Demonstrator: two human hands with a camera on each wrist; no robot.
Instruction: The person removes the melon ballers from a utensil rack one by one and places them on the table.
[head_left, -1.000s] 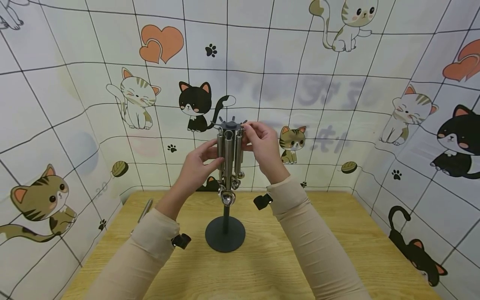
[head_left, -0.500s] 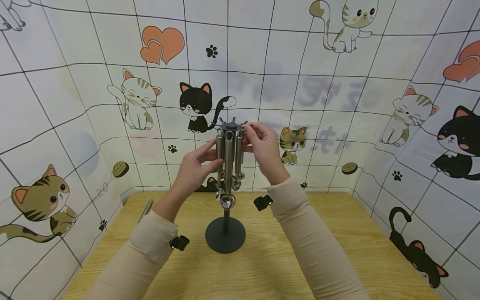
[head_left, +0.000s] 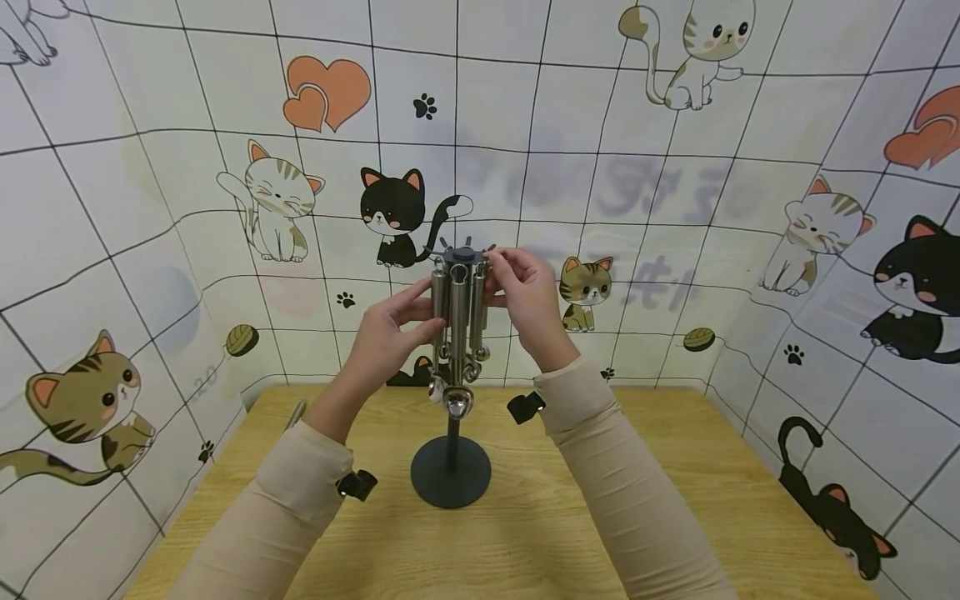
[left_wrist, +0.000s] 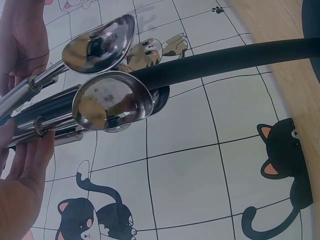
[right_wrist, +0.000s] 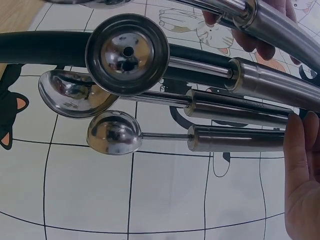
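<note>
A dark utensil stand [head_left: 451,472] with a round base and a crown of hooks stands upright on the wooden table [head_left: 585,500]. Several stainless steel scoops [head_left: 458,402] with thick tubular handles hang around its pole. My left hand [head_left: 386,337] holds a scoop handle at the stand's left side between thumb and fingers; in the left wrist view, its fingers [left_wrist: 40,155] lie under the handles near the shiny bowls. At the top right, my right hand [head_left: 528,296] pinches at a hook end. A scoop with a hole [right_wrist: 127,54] shows in the right wrist view.
A slim metallic object [head_left: 296,414] lies at the table's back left, partly hidden by the left forearm. A white cloth [head_left: 480,100] printed with cats and grid lines hangs behind the table and along both sides.
The left hand has shifted slightly left, and the scoops near it have swung a little lower. The right hand stays at the hook. The head view has tilted up slightly.
</note>
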